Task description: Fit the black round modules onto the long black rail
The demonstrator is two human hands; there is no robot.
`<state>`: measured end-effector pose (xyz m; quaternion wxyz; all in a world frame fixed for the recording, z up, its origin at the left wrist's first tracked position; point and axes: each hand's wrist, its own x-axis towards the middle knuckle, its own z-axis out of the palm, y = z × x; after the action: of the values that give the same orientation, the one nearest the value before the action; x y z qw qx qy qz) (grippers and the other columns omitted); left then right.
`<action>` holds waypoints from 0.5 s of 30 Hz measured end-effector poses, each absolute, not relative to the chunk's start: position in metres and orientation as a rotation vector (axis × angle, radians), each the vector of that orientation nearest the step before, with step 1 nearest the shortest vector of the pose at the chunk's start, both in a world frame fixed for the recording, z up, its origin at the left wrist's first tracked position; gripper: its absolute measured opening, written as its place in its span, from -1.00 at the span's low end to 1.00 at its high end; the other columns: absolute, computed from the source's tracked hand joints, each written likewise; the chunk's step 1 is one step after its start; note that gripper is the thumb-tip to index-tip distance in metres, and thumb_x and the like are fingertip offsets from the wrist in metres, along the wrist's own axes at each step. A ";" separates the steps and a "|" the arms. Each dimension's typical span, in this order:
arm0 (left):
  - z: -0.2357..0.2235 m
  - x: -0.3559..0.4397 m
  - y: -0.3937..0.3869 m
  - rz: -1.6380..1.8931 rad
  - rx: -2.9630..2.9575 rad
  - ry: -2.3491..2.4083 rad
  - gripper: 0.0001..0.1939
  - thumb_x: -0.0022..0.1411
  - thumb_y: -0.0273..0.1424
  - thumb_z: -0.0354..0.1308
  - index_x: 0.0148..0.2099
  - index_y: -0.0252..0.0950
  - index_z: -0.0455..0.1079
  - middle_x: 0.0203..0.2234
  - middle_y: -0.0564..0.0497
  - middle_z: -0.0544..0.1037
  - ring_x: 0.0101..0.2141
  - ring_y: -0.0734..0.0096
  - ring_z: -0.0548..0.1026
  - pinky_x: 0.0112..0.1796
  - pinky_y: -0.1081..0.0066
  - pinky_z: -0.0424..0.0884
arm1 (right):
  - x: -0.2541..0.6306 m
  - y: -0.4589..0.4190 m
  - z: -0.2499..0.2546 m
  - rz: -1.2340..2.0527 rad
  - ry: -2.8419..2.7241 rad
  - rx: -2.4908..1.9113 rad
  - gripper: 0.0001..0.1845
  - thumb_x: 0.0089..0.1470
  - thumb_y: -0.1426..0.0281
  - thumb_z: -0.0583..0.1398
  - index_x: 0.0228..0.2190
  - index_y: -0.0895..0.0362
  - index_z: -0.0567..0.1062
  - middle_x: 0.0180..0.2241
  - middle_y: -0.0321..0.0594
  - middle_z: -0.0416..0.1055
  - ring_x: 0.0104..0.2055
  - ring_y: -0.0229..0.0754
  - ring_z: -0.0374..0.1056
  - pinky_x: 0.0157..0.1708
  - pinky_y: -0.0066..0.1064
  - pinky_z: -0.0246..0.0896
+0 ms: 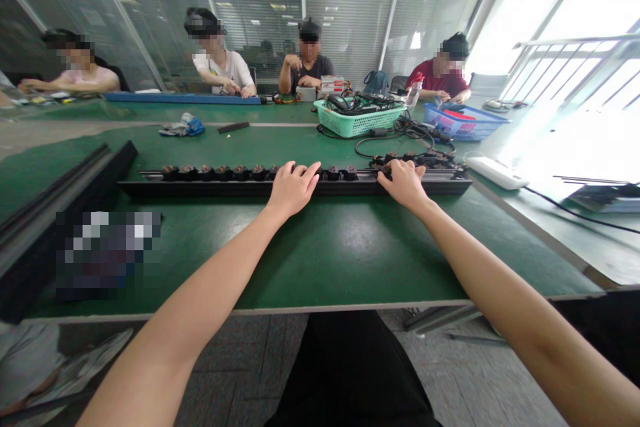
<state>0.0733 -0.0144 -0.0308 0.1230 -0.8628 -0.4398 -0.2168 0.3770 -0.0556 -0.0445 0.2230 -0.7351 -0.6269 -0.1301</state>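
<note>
A long black rail (225,191) lies crosswise on the green table, with a row of small black plug-like parts (224,173) with coppery tops along it. My left hand (293,188) is over the middle of this row, its thumb and forefinger closed round one of the parts. Farther right, my right hand (406,183) rests at a denser cluster of the same parts (443,160), thumb and forefinger about a dark piece. My fingers partly hide what both hands hold.
More long black rails (70,213) lie slanted at the left, beside a blurred dark packet (107,257). Behind the row are a green basket (345,125) of cables, a blue basket (467,130) and a cloth (183,125). A white power strip (497,172) is right. Several people sit opposite.
</note>
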 end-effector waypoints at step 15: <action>-0.031 0.073 -0.014 -0.637 -2.530 -1.284 -0.45 0.61 -0.22 -0.20 0.47 -0.19 0.31 0.18 -0.16 0.61 0.29 -0.11 0.35 0.29 -0.04 0.26 | 0.375 -0.058 -0.039 -0.341 -1.745 -2.079 -0.61 0.34 0.23 0.04 -0.06 0.22 0.51 -0.03 0.23 0.51 0.08 0.28 0.22 0.12 0.12 0.04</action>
<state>0.0733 -0.0142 -0.0309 0.1167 -0.8641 -0.4386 -0.2177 0.3746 -0.0583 -0.0390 0.2016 -0.7444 -0.6248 -0.1221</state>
